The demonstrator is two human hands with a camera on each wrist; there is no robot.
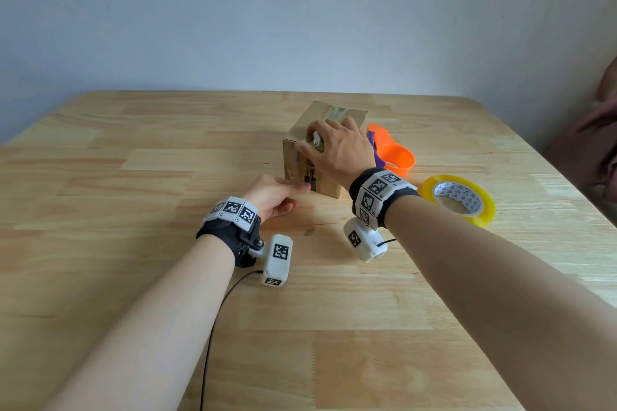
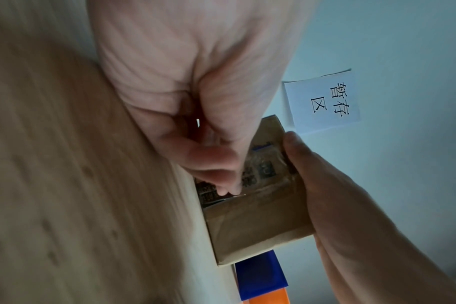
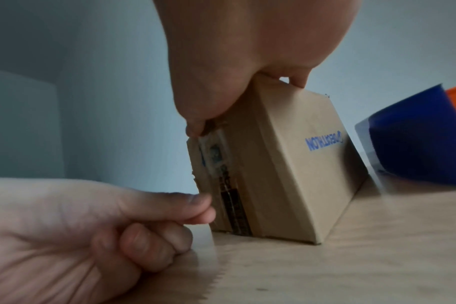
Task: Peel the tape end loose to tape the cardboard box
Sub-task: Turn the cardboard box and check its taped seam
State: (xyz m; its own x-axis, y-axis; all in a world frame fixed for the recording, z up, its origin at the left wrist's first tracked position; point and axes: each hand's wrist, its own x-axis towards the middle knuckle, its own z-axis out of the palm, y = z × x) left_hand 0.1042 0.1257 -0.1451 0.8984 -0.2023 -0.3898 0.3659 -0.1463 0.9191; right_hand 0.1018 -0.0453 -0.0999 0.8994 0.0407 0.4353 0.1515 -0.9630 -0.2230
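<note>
A small brown cardboard box (image 1: 347, 115) stands on the wooden table (image 1: 133, 243), with old clear tape and a printed label down its near face (image 3: 221, 164). My right hand (image 1: 310, 142) lies over the top of the box and grips it, its thumb (image 3: 195, 127) on the upper front edge. My left hand (image 1: 305, 186) rests low on the table against the near face. Its thumb and forefinger (image 3: 209, 207) pinch at a clear tape end (image 2: 234, 196) on that face, the other fingers curled.
A roll of yellowish clear tape (image 1: 457, 200) lies flat to the right of my right wrist. An orange dispenser (image 1: 394, 153) with a blue part (image 3: 416, 144) sits right behind the box. Another person (image 1: 601, 117) is at the right edge. A paper sign (image 2: 323, 102) hangs on the wall.
</note>
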